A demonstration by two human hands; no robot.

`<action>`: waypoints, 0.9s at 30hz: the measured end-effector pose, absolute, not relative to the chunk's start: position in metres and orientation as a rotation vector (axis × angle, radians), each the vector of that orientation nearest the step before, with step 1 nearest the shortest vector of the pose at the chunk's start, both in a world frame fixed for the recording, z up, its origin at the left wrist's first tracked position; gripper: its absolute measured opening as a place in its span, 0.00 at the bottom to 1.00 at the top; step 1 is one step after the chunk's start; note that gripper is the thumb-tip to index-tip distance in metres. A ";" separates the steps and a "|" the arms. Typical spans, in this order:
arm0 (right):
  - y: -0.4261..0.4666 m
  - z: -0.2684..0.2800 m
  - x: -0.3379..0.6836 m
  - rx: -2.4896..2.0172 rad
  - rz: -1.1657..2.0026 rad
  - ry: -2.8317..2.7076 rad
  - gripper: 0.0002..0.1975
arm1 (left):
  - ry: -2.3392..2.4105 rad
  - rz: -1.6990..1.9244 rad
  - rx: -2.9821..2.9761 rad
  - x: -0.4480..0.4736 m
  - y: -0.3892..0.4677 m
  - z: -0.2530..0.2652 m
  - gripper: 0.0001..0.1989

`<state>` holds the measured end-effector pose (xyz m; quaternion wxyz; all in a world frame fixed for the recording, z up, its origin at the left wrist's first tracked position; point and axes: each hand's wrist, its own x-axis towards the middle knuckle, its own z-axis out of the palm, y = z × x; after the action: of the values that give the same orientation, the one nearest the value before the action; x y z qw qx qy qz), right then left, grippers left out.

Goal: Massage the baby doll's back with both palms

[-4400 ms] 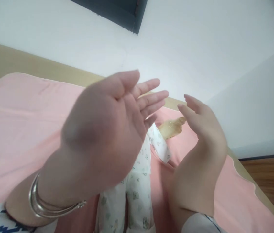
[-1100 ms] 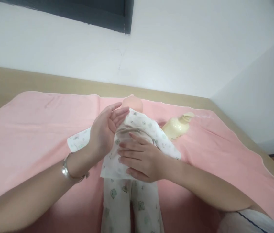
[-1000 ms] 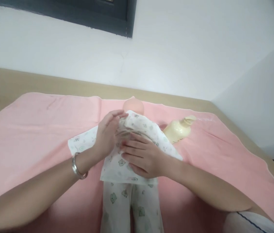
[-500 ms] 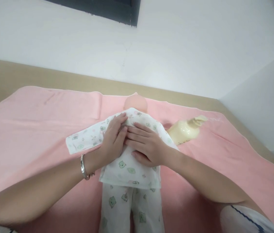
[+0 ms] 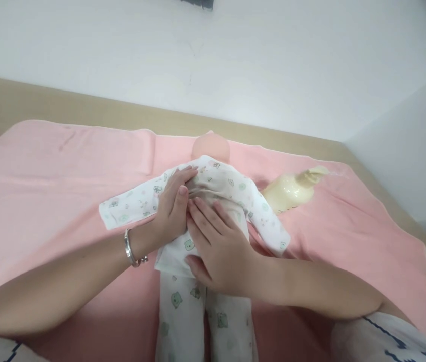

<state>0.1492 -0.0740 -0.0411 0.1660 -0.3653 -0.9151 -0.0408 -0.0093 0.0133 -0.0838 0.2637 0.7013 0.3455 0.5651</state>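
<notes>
We rest both hands flat on a baby doll [image 5: 213,201] that lies on its back on a pink towel [image 5: 47,181], near the middle of the bed, its head [image 5: 210,149] toward the far edge. Our left hand [image 5: 173,208], a silver bracelet [image 5: 132,249] on its wrist, lies open on the doll's chest, fingers stretched over the printed white shirt [image 5: 213,191] and gripping nothing. Our right hand [image 5: 218,246] lies open as well, palm down on the doll's belly, its fingertips touching the left hand. The shirt's one sleeve [image 5: 130,206] spreads toward the bed's left side, the other [image 5: 269,226] toward the right. The doll's legs, in matching printed trousers [image 5: 201,322], point to the near edge. A cream pump bottle [image 5: 291,188] lies on its side on the towel just beside the doll, toward the far right corner. A tan wooden rim [image 5: 84,110] runs along the far edge below a white wall.
</notes>
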 end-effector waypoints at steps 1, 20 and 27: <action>-0.071 -0.041 0.150 -1.017 -0.109 -2.603 0.33 | 0.933 1.534 1.879 -0.009 0.013 -0.084 0.24; -0.059 -0.034 0.154 -1.392 -0.133 -2.465 0.32 | 1.040 1.478 1.886 -0.007 0.014 -0.082 0.21; -0.027 -0.031 0.170 -1.174 0.009 -2.578 0.29 | 1.057 1.447 1.919 -0.006 0.015 -0.080 0.17</action>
<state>0.1700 -0.0274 -0.0314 0.1536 -0.4095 -0.8993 0.0032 -0.0064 0.0155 -0.0799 0.2549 0.7066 0.3894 0.5330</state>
